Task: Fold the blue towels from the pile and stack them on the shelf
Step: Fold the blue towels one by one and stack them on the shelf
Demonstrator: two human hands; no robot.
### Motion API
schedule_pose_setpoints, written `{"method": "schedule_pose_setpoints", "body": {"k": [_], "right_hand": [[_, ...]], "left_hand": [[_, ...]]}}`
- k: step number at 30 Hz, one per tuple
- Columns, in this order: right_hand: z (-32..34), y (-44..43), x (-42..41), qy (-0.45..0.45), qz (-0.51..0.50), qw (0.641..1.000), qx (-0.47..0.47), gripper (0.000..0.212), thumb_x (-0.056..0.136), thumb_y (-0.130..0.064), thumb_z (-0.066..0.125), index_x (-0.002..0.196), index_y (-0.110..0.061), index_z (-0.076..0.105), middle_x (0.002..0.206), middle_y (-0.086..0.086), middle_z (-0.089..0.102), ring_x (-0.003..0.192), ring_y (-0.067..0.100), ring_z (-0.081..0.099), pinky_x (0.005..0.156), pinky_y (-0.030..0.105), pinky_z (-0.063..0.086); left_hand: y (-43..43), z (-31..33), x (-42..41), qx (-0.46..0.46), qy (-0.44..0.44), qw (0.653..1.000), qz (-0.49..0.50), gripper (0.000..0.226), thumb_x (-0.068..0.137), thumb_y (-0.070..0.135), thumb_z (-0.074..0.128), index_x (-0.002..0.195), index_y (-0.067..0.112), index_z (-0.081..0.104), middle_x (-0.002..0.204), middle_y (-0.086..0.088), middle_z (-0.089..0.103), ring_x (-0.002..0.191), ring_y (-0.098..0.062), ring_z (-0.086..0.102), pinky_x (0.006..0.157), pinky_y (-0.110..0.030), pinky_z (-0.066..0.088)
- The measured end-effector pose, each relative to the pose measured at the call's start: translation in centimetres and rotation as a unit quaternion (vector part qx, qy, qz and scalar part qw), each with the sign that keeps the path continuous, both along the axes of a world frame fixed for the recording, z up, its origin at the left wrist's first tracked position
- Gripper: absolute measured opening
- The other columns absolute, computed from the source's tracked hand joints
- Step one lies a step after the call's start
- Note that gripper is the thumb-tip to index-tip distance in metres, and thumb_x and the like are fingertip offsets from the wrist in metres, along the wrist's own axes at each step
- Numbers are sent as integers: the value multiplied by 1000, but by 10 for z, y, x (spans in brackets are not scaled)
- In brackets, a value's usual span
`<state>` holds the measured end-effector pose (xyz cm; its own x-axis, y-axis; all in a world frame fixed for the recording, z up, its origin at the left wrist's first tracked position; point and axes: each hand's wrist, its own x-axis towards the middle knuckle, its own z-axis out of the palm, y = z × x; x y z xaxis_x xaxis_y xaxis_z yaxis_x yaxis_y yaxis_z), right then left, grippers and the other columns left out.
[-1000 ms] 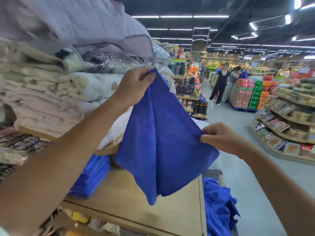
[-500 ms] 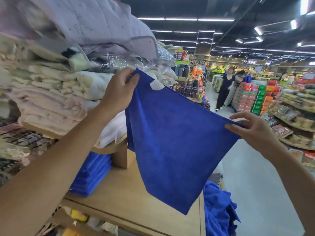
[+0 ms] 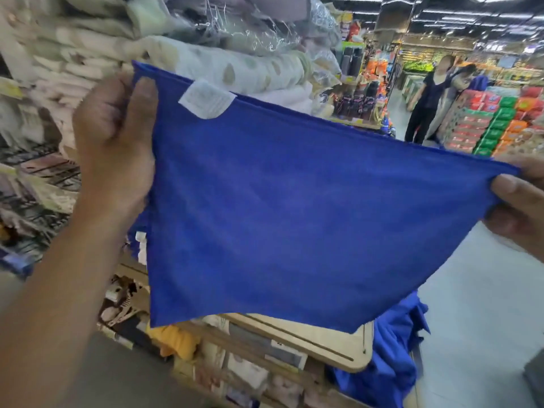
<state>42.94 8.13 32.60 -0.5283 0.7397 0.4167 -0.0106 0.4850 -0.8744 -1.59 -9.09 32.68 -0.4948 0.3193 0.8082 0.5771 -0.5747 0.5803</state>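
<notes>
Stretched wider and drawn nearer the camera than half a second ago: towel [image 3: 279, 216], filling the middle of the frame, top edge taut and sloping from upper left down to the right edge, lower edge hanging in a slack curve. At upper left, left hand [image 3: 114, 136] pinching the towel's upper left corner, thumb flat on the front, fingers curled behind the cloth. At the right edge, right hand [image 3: 521, 207], partly cut off by the frame, pinching the opposite corner, thumb on the front, other fingers hidden behind. White label [image 3: 207, 98] folded over the top edge, near the left hand. Below the towel, at lower centre, pale wooden shelf [image 3: 323, 340], mostly hidden by the cloth. At lower right, loose blue pile [image 3: 391, 363], just beside the shelf's rounded corner. Behind, at upper left and top centre, stacked pale bedding [image 3: 206, 63], some in clear plastic. At upper right, two shoppers [image 3: 429, 95] standing in the aisle beside stacked red and green boxes [image 3: 485, 122]. Grey floor [image 3: 485, 304] at right.
</notes>
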Motion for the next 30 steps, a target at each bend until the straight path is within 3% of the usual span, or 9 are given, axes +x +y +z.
{"method": "schedule_pose_setpoints", "body": {"k": [2, 6, 10, 15, 18, 22, 25, 28, 30], "right_hand": [[-13, -4, 2, -43, -20, 999, -13, 42, 86, -59, 74, 101, -19, 72, 65, -1, 67, 48, 15, 61, 49, 23, 51], [-66, -13, -25, -49, -1, 995, -83, 25, 83, -37, 78, 97, -16, 76, 62, 5, 65, 48, 13, 60, 45, 16, 46], [-134, -14, -45, -84, -47, 981, -166, 10, 77, -29, 75, 81, -19, 76, 60, 7, 66, 51, 16, 66, 49, 19, 53], [-190, 14, -53, -123, -117, 957, -236, 8, 90, -13, 72, 90, -5, 72, 70, 11, 73, 58, 17, 72, 56, 23, 60], [-193, 41, -60, -123, -150, 952, -238, 8, 93, -9, 71, 92, -1, 70, 67, 8, 71, 57, 15, 72, 55, 22, 59], [-168, 81, -74, -111, -188, 952, -215, 6, 95, -9, 71, 89, -7, 72, 71, 6, 71, 58, 12, 72, 56, 20, 59], [-143, 107, -84, -81, -216, 951, -207, 9, 96, -9, 71, 86, -11, 70, 74, 7, 68, 57, 11, 72, 58, 22, 61], [-130, 124, -92, -68, -230, 951, -194, 7, 96, -11, 71, 90, -11, 68, 78, 8, 68, 56, 11, 71, 58, 23, 61], [-133, 127, -97, -75, -236, 951, -185, 6, 97, -11, 70, 93, -11, 65, 79, 9, 67, 54, 10, 71, 55, 23, 61]], "left_hand": [[-11, -18, -9, -24, 5, 1000, 20, 33, 104, 46, 53, 110, 19, 70, 100, -7, 74, 87, -23, 69, 66, -39, 52], [-22, -80, -15, -117, 9, 993, -8, 18, 106, 35, 51, 101, 35, 68, 89, 17, 71, 76, 6, 61, 63, -12, 46], [-17, -159, -24, -276, -31, 959, -49, 20, 96, 47, 54, 91, 31, 66, 83, -9, 65, 78, -9, 57, 69, -29, 43], [19, -206, -28, -372, -62, 924, -68, 14, 89, 53, 56, 83, 44, 65, 76, 16, 67, 70, 4, 58, 61, -24, 47], [61, -205, -32, -406, -49, 911, -58, 10, 97, 37, 59, 90, 30, 61, 83, -2, 65, 78, -14, 58, 68, -38, 50], [125, -187, -42, -425, -23, 905, -32, 15, 104, 32, 54, 97, 26, 65, 103, -2, 70, 87, 7, 61, 83, -17, 50], [173, -180, -53, -535, -65, 842, -29, 39, 108, 30, 47, 134, 4, 59, 142, -18, 56, 127, -26, 53, 111, -36, 36], [204, -182, -55, -505, -126, 853, -46, 33, 109, 6, 37, 130, -15, 52, 126, -26, 55, 106, -22, 44, 102, -33, 33], [208, -185, -53, -481, -145, 863, -52, 26, 108, 3, 38, 117, -6, 60, 109, -10, 53, 101, -15, 44, 95, -22, 31]]}}
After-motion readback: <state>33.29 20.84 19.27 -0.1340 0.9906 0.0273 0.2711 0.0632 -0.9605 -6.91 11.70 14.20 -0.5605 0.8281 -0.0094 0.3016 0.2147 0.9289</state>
